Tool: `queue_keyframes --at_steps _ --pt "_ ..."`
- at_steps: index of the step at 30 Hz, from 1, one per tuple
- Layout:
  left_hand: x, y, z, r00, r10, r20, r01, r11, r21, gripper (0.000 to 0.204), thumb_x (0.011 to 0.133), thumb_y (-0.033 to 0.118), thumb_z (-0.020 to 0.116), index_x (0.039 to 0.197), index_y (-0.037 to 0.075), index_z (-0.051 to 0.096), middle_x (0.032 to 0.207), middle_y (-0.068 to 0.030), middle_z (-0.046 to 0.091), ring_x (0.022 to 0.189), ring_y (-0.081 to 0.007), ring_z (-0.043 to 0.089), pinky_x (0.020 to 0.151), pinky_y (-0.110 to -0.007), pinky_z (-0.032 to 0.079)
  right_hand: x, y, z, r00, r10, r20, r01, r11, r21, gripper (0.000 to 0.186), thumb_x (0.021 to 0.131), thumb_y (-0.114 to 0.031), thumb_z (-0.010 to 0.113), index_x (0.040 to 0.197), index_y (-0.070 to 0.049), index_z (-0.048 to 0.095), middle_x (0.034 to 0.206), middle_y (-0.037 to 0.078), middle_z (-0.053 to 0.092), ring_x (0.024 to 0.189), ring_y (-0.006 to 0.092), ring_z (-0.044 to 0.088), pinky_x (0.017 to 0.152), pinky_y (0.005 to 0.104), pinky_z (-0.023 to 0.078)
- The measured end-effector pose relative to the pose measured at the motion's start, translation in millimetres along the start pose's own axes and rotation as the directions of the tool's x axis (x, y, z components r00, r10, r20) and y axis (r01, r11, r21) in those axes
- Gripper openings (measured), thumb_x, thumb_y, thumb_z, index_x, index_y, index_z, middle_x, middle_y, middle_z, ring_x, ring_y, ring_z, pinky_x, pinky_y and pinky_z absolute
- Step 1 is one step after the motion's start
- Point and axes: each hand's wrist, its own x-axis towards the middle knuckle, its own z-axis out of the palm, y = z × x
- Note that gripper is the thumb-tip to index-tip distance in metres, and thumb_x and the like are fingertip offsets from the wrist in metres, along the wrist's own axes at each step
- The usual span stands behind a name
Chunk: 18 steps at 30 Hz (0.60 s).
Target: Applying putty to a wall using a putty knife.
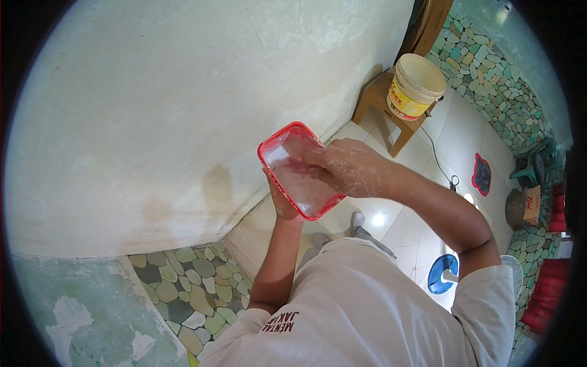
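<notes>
A red rectangular tub with rounded corners is held up in front of my chest, tilted. Whitish paste or powder coats its inside. My left hand supports the tub from below and along its near left side, its fingers partly hidden behind it. My right hand, smeared with white, reaches over the right edge into the tub. Its fingers are drawn together, pointing down into the contents. Whatever they may grip is hidden.
A pale plastered wall rises ahead and left. Beyond the tub, a white bucket with a yellow label stands on a brown stool. A cable crosses the tiled floor; a dark red-edged mat and blue fan base lie right.
</notes>
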Motion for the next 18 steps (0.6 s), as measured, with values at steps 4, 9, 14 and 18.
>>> queue_keyframes --at_steps 4,9,14,18 --pt "0.8 -1.7 9.3 0.997 0.069 -0.044 -0.072 0.996 -0.056 0.076 0.092 0.066 0.042 0.146 0.014 0.034 0.144 -0.0072 0.043 0.131 -0.0282 0.043 0.109 -0.044 0.036 -6.5 -10.2 7.6 0.955 0.284 -0.089 -0.297 0.930 -0.217 0.016 0.086 -0.011 0.062 0.099 -0.003 0.057 0.071 0.019 0.064 0.067 0.0362 0.064 0.059 0.0447 0.049" --pt "0.5 -6.6 22.4 0.986 0.046 -0.159 -0.033 0.996 0.086 0.078 0.091 0.069 0.040 0.148 0.017 0.030 0.147 -0.0051 0.040 0.134 -0.0272 0.039 0.112 -0.043 0.032 -5.5 -2.2 32.2 0.915 0.347 -0.207 -0.388 0.896 -0.214 0.015 0.084 -0.009 0.060 0.098 -0.003 0.056 0.068 0.020 0.063 0.065 0.0380 0.064 0.057 0.0458 0.048" --pt "5.1 -8.8 15.5 0.971 0.034 0.238 0.037 0.958 -0.285 0.056 0.101 0.048 0.033 0.147 0.016 0.030 0.149 -0.0044 0.038 0.136 -0.0234 0.036 0.115 -0.039 0.027 1.2 6.1 27.7 0.883 0.412 -0.228 -0.434 0.899 -0.057 0.016 0.085 -0.009 0.060 0.099 -0.002 0.057 0.072 0.022 0.064 0.066 0.0387 0.064 0.058 0.0455 0.049" --pt "3.6 -5.7 20.4 0.993 -0.071 -0.091 0.067 0.996 -0.053 0.066 0.096 0.060 0.036 0.146 0.016 0.034 0.146 -0.0059 0.042 0.133 -0.0261 0.041 0.112 -0.043 0.033 2.8 14.0 29.1 0.936 0.304 -0.180 -0.326 0.939 -0.108 0.020 0.084 -0.007 0.059 0.104 -0.003 0.057 0.075 0.022 0.065 0.067 0.0381 0.064 0.059 0.0451 0.050"
